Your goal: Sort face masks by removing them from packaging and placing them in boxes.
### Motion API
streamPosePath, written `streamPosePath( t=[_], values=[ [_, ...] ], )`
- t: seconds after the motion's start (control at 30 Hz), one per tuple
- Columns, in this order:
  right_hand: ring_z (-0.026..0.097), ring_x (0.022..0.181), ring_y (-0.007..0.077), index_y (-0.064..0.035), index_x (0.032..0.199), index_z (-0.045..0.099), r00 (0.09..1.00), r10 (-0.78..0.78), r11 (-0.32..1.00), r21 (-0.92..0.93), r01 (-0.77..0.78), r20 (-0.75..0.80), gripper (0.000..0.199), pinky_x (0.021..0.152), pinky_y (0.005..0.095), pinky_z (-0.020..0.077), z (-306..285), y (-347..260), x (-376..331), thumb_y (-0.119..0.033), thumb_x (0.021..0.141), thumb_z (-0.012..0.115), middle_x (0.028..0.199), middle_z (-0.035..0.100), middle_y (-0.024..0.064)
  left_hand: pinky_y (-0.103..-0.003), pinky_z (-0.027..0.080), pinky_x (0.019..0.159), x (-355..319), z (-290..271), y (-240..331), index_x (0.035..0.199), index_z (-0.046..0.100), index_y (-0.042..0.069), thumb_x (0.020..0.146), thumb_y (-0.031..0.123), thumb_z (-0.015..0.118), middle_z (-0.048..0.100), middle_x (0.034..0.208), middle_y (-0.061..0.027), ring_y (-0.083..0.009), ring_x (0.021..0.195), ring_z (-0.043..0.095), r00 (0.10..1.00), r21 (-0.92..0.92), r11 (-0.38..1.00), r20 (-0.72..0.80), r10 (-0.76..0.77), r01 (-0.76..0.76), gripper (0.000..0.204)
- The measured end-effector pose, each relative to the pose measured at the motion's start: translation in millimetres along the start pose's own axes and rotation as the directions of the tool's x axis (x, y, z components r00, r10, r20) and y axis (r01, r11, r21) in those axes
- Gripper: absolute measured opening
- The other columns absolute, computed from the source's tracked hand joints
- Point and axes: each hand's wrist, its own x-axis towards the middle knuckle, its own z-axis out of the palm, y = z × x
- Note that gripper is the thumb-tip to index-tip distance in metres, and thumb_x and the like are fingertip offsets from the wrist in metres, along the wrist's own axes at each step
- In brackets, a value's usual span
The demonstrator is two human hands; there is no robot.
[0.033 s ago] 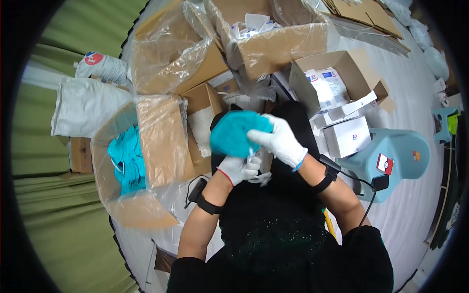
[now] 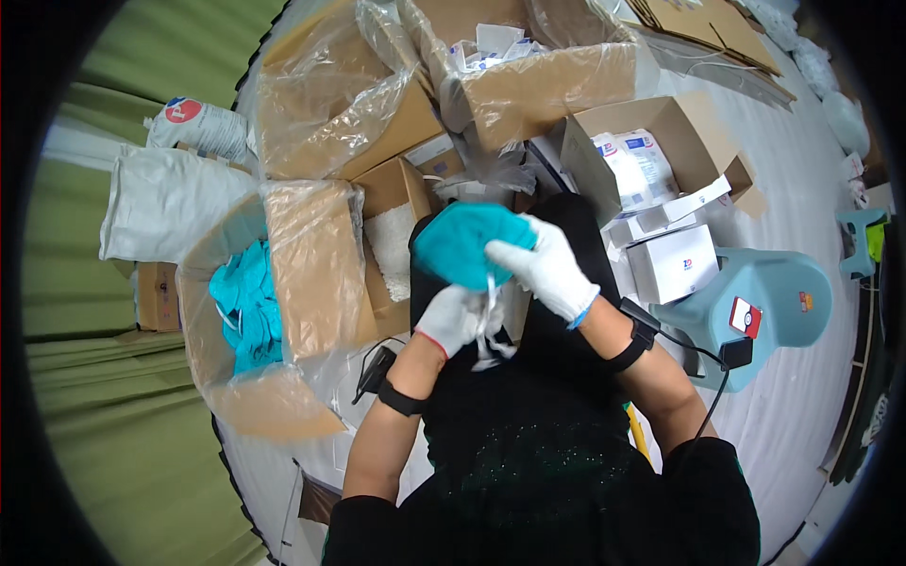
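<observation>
While the teal cupped piece (image 2: 464, 242) sits up between both gloves, the right hand (image 2: 555, 269) has its right edge pinched, thumb across the face, other fingers mostly hidden behind. The left hand (image 2: 450, 318) curls right under the lower rim, next to dangling white straps (image 2: 490, 300); can't tell if those fingers grip anything, tbh.
</observation>
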Motion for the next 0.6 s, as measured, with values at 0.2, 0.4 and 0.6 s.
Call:
streamPosePath(
  t=[0.2,0.4,0.6],
  values=[
    [0.064,0.084,0.0106,0.0002,0.117,0.058,0.986,0.166,0.986,0.025,-0.167,0.032,0.031,0.074,0.0268,0.0541,-5,-12,0,-0.005,0.087,0.067,0.103,0.068,0.0048,-0.039,0.042,0.097,4,55,17,0.132,0.05,0.003,0.097,0.043,0.051,0.057,0.129,-0.0112,-0.0232,0.118,0.054,0.603,0.608,0.723,-0.455,0.656,-0.328,0.054],
    [0.052,0.063,0.0076,-0.0066,0.101,0.06,0.841,0.442,0.861,0.116,-0.495,0.311,0.02,0.056,0.0232,0.0425,11,37,-6,-0.026,0.096,0.058,0.08,0.061,-0.0007,-0.038,0.049,0.091,10,53,37,0.123,0.056,0.002,0.099,0.019,0.052,0.063,0.117,-0.0104,-0.0219,0.103,0.062,0.322,0.746,0.434,-0.304,0.897,-0.505,0.029],
    [0.053,0.064,0.0151,-0.0002,0.097,0.064,0.969,0.244,0.969,0.021,-0.245,0.038,0.034,0.063,0.0314,0.0455,55,113,-23,-0.033,0.095,0.054,0.073,0.062,0.0081,-0.041,0.049,0.076,19,17,39,0.099,0.063,-0.005,0.102,0.035,0.036,0.067,0.092,-0.0214,-0.0313,0.084,0.065,0.027,0.949,0.262,-0.271,0.962,0.177,0.048]
  ],
)
